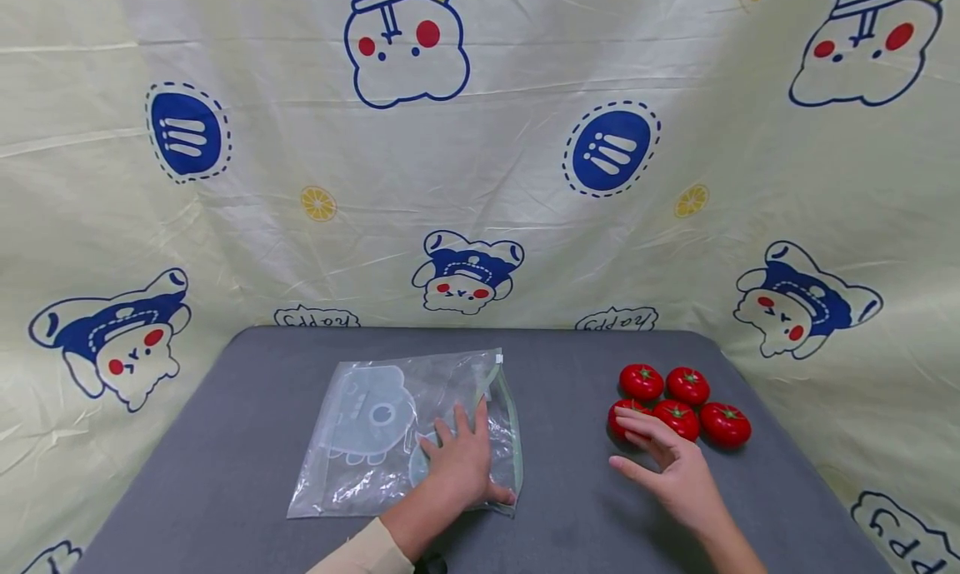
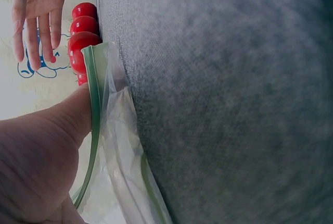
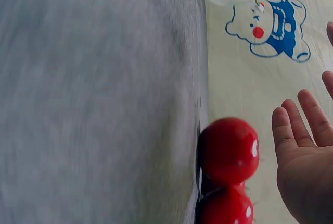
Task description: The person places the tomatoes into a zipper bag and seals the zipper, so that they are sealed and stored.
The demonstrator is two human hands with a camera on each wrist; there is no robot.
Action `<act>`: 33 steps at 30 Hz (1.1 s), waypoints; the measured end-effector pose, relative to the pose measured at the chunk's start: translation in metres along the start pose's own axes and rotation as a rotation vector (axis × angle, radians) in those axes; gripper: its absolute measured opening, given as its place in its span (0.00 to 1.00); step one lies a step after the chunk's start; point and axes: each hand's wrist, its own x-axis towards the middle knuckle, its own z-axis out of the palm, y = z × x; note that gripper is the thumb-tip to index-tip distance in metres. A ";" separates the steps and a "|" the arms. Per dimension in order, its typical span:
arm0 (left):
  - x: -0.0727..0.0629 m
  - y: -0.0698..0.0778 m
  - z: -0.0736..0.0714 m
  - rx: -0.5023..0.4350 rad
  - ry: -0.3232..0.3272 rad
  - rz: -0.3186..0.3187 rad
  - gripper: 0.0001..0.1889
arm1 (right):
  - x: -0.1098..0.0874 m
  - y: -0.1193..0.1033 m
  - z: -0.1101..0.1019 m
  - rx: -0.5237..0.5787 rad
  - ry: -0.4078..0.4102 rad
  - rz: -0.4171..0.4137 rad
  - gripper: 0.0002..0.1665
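left hand (image 1: 459,467) lies back up, fingers (image 1: 462,424) straight, spread and directed forward, left thumb (image 1: 498,494) stretched out to the right; cream sleeve (image 1: 367,551) ends just behind the left wrist (image 1: 422,516). right hand (image 1: 681,476) is raised, well apart from the left, fingers gently bent toward forward-left, right thumb (image 1: 632,470) separated from them; visible right forearm (image 1: 726,542) bare.

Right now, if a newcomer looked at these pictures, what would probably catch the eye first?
Probably the five glossy red tomatoes, grouped on the right side of the grey table, with the right hand close to them. Next might come the clear bag with a green edge, lying left of the tomatoes under the spread left hand. Behind the table, the pale printed backdrop with cartoon figures also draws attention.
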 end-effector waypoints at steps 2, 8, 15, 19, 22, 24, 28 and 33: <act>0.000 0.000 0.001 -0.004 0.001 0.003 0.77 | -0.001 0.002 -0.004 -0.019 0.008 0.005 0.34; 0.000 0.001 0.000 -0.007 -0.010 0.002 0.77 | -0.005 0.007 -0.019 -0.029 0.075 -0.020 0.33; -0.001 0.001 -0.002 -0.007 -0.017 -0.004 0.77 | -0.005 0.016 -0.036 -0.105 0.170 -0.008 0.33; -0.001 0.001 -0.001 -0.007 -0.007 -0.001 0.77 | -0.004 0.020 -0.044 -0.084 0.232 -0.004 0.32; -0.001 0.000 -0.001 -0.004 -0.004 0.000 0.77 | -0.004 0.023 -0.049 -0.096 0.272 -0.014 0.31; -0.001 0.000 -0.001 -0.005 -0.005 0.000 0.77 | -0.004 0.025 -0.052 -0.111 0.290 -0.025 0.31; -0.002 0.000 -0.002 -0.009 -0.004 0.001 0.77 | -0.004 0.030 -0.062 -0.175 0.325 0.005 0.31; -0.002 0.000 -0.003 -0.008 -0.002 0.000 0.77 | -0.002 0.034 -0.073 -0.209 0.396 0.137 0.32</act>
